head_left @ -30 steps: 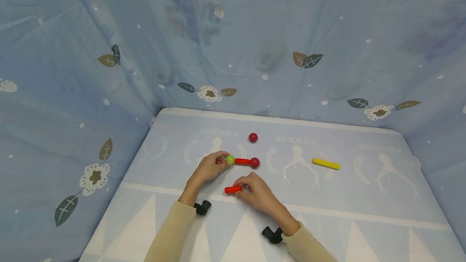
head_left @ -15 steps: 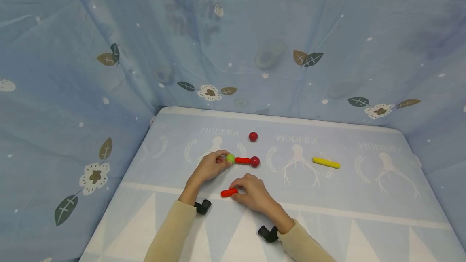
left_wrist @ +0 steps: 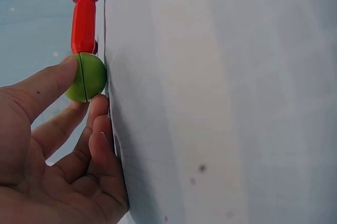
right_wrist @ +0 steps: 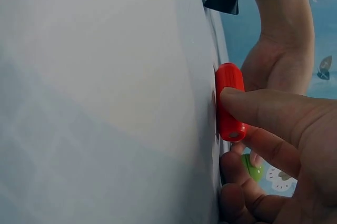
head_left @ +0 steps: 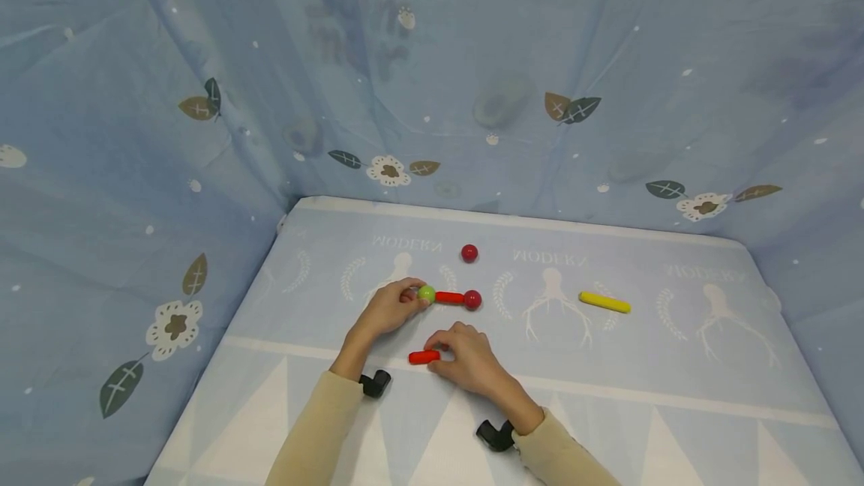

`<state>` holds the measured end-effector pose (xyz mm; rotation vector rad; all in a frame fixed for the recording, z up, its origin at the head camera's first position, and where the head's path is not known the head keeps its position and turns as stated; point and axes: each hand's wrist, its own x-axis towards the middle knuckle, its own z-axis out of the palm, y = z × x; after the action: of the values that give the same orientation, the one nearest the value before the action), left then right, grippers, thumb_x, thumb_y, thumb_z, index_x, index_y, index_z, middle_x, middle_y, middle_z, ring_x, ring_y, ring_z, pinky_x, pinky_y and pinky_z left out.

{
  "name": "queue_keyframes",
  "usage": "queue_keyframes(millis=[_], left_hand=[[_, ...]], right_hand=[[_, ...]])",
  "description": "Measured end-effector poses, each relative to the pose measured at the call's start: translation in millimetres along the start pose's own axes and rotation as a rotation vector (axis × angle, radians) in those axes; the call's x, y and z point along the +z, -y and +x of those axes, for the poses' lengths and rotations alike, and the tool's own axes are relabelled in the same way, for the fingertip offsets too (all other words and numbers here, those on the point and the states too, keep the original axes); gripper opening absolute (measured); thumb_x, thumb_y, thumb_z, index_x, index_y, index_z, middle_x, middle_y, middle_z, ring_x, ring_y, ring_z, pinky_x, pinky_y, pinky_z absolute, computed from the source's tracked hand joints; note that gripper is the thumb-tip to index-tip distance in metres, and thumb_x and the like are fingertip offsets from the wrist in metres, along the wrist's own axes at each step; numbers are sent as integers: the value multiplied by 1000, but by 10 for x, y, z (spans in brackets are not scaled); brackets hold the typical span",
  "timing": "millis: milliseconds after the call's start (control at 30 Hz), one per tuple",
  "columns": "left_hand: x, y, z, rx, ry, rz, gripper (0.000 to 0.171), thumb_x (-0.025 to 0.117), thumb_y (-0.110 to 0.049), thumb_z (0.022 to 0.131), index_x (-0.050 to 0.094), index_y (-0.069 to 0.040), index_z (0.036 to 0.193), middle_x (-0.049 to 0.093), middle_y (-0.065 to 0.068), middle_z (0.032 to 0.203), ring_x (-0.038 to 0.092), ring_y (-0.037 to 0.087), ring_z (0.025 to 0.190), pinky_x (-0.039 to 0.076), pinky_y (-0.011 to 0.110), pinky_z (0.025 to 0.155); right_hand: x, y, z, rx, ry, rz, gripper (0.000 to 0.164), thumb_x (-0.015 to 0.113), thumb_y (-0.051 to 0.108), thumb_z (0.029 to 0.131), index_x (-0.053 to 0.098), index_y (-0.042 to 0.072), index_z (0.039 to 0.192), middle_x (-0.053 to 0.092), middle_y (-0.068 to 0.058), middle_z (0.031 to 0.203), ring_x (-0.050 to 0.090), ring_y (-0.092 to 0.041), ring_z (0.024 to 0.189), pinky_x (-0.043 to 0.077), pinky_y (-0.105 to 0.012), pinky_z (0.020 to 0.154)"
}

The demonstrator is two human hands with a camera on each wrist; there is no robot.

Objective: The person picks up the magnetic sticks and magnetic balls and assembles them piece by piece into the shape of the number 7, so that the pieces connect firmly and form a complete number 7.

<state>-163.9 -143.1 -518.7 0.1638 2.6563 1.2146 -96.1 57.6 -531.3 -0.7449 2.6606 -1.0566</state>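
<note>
In the head view my left hand (head_left: pixel 390 309) pinches a lime-green ball (head_left: pixel 427 294) between thumb and fingers. A red stick (head_left: pixel 449 297) runs from that ball to a dark red ball (head_left: pixel 472 299), the three in one straight line on the table. Nearer the body, my right hand (head_left: pixel 469 360) holds a second, separate red stick (head_left: pixel 423 357) by its right end. The right wrist view shows the thumb pressed on this stick (right_wrist: pixel 230 103), low by the cloth, with a small silver spot on its end. A seam circles the green ball (left_wrist: pixel 87 78) in the left wrist view.
Another dark red ball (head_left: pixel 469 253) lies farther back on the table. To the right rests a yellow stick (head_left: pixel 604 302). Black wrist-camera mounts (head_left: pixel 496 436) sit at both wrists. A patterned cloth covers the table (head_left: pixel 675 388), and blue curtains (head_left: pixel 432 81) rise behind it.
My right hand has shifted slightly left and toward the body with its red stick, then nearly stopped. The left hand, green ball and joined pieces have stayed in place.
</note>
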Motion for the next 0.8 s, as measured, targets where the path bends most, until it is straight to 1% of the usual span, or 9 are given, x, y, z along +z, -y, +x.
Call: queue_keyframes(millis=[300,500,667,800], left_hand=[[2,-20,-9,-12,-4,-7,33,74,-28,93,68,-14,123,62,-1,91,56,15,82,47,34,73],[0,-19,4,-10,-1,-4,34,74,-28,92,68,-14,123,62,-2,90,56,15,81,47,33,72],[2,-8,5,-3,0,0,35,75,-27,92,68,-13,123,62,-2,89,56,15,81,47,33,72],[8,-1,8,-3,-2,0,34,75,-27,92,68,-13,123,62,-2,90,56,15,82,47,34,74]], right_hand=[[-28,-9,-12,3,11,3,20,81,20,84,73,23,102,54,6,87,48,-10,82,35,-35,73],[-80,-32,-53,5,3,83,22,79,17,85,73,20,107,56,4,91,49,-11,80,39,-33,73],[-139,-71,-124,24,-38,155,21,77,14,88,73,18,108,57,4,91,50,-13,76,44,-28,67],[-211,-114,-189,53,-93,171,20,78,13,88,73,19,107,56,5,89,49,-12,73,44,-27,64]])
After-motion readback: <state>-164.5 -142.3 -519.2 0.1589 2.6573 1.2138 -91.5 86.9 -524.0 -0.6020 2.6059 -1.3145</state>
